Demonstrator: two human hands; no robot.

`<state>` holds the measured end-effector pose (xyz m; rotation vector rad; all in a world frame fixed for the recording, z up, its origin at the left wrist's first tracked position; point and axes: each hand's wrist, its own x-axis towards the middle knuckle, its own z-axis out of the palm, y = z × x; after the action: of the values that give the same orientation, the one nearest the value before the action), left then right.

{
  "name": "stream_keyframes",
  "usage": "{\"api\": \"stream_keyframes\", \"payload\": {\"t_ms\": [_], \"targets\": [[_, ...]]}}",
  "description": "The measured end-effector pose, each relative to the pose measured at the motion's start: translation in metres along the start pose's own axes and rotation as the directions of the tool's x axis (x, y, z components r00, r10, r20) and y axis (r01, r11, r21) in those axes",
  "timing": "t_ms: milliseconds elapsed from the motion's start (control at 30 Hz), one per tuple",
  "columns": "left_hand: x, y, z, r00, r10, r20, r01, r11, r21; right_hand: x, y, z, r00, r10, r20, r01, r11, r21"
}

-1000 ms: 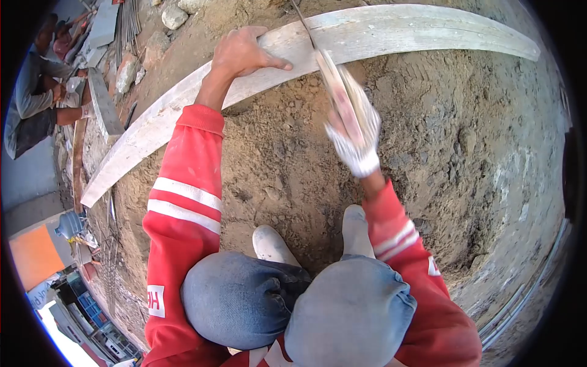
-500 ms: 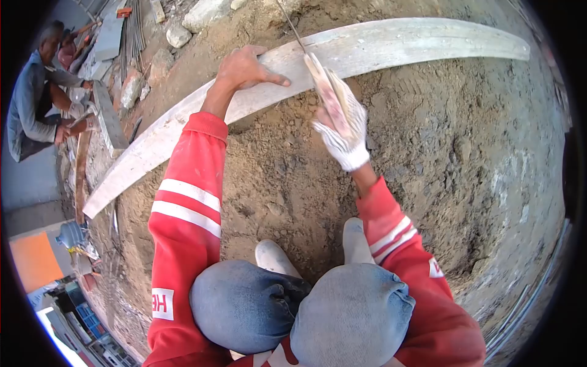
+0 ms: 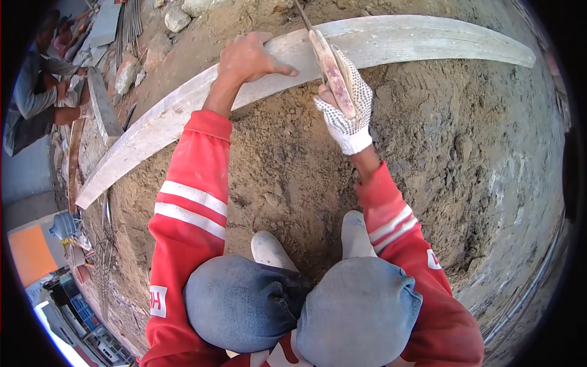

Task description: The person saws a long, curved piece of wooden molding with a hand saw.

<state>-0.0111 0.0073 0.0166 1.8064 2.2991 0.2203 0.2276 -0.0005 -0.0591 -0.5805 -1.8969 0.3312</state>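
A long pale wooden plank (image 3: 416, 41) lies across the ground in front of me, curved by the lens. My bare left hand (image 3: 247, 60) grips it left of the middle, the thumb on its near face and the fingers over the far edge. In a white dotted work glove, my right hand (image 3: 348, 107) is closed around the worn wooden handle of a handsaw (image 3: 333, 73). The saw's thin blade, seen nearly edge-on, crosses the plank just right of my left hand and runs out beyond it. Its lower part is hidden.
Rough brown soil (image 3: 293, 165) surrounds my boots (image 3: 272, 249). At the left a person (image 3: 33, 92) crouches by a grey board (image 3: 104, 107), with another person behind. Rocks (image 3: 177, 19) and thin rods (image 3: 128, 27) lie at the upper left; a blue water jug (image 3: 63, 226) stands lower left.
My right hand has pushed the handsaw slightly away from me, its handle now closer to the plank. My left hand keeps its hold. The crouching person's hands have shifted.
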Motion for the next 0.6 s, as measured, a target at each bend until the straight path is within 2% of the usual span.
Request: {"api": "stream_keyframes", "payload": {"t_ms": [33,100,167,233,300,333,400,433,467,500,567,600], "targets": [[-0.001,0.001,-0.002,1.000,-0.006,0.021,0.006,1.000,0.009,-0.014,0.001,0.000,0.981,0.174,0.081,-0.183,0.975,0.124],[-0.005,0.001,0.003,0.999,-0.028,0.043,0.028,1.000,-0.003,-0.036,-0.018,-0.032,0.965,0.205,0.162,-0.217,0.974,0.057],[-0.007,-0.003,0.009,0.998,0.004,-0.065,-0.002,1.000,0.028,-0.078,-0.046,-0.073,0.911,0.288,0.296,-0.289,0.956,-0.040],[-0.006,-0.006,0.013,0.998,-0.003,-0.058,0.005,0.999,0.035,-0.108,-0.074,-0.112,0.847,0.347,0.402,-0.350,0.934,-0.069],[-0.002,-0.006,0.015,0.999,0.024,-0.048,-0.022,0.998,0.059,-0.113,-0.086,-0.124,0.834,0.353,0.425,-0.366,0.929,-0.054],[-0.001,-0.005,0.013,0.999,0.003,-0.036,-0.001,0.998,0.057,-0.108,-0.084,-0.121,0.835,0.335,0.437,-0.325,0.941,-0.099],[0.006,-0.001,0.005,0.999,0.003,-0.039,-0.001,0.998,0.058,-0.083,-0.050,-0.077,0.902,0.278,0.331,-0.254,0.960,-0.115],[0.007,-0.001,0.002,0.999,0.001,0.033,-0.002,1.000,0.022,-0.071,-0.021,-0.043,0.916,0.306,0.258,-0.323,0.946,0.025],[0.009,-0.001,-0.002,0.995,-0.001,0.102,0.002,1.000,-0.009,-0.041,-0.013,-0.023,0.934,0.289,0.210,-0.312,0.946,0.088],[0.012,-0.004,0.000,0.995,0.002,0.099,-0.002,1.000,-0.003,-0.011,-0.005,-0.003,0.949,0.270,0.161,-0.294,0.944,0.150],[0.014,-0.010,0.004,0.998,0.017,0.061,-0.014,0.999,-0.047,0.026,-0.019,-0.008,0.969,0.202,0.142,-0.220,0.967,0.126],[0.015,-0.010,0.001,0.998,0.012,0.056,-0.009,0.999,-0.048,0.024,-0.019,-0.012,0.988,0.115,0.103,-0.124,0.988,0.091]]}}
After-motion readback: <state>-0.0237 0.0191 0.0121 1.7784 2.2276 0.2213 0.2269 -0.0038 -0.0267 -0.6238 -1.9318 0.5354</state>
